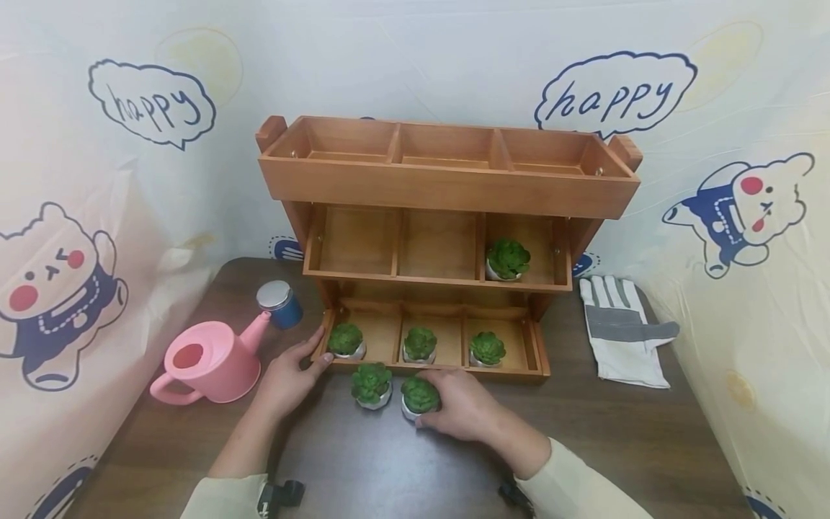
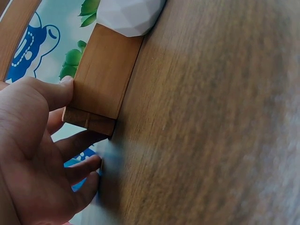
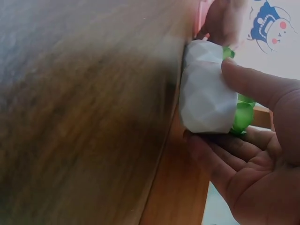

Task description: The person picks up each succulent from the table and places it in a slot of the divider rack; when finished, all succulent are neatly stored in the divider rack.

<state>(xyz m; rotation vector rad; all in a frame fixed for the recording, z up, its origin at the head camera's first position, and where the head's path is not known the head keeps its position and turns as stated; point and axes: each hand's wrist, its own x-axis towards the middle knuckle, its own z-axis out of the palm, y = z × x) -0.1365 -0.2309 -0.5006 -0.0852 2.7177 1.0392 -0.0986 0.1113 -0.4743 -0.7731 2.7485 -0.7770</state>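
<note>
Lettering [image 1: 619, 99] on the pale printed backdrop [image 1: 415, 65] is spelling "happy" twice, far left and far right. The right hand [image 1: 465, 404] is pinching a green succulent in a white faceted pot [image 1: 420, 395], leaves pointing upward along its upright axis, near side of a three-tier brown wooden shelf [image 1: 447, 191]. The left hand [image 1: 288, 378] is gripping the bottom tier's [image 1: 447, 373] left end. That tier is holding three similar plants [image 1: 420, 344], one per compartment; the middle tier's [image 1: 441, 281] right compartment is holding one.

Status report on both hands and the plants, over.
Left hand grips wooden shelf low down. Right hand holds potted plant. Second plant stands between the hands.
</note>
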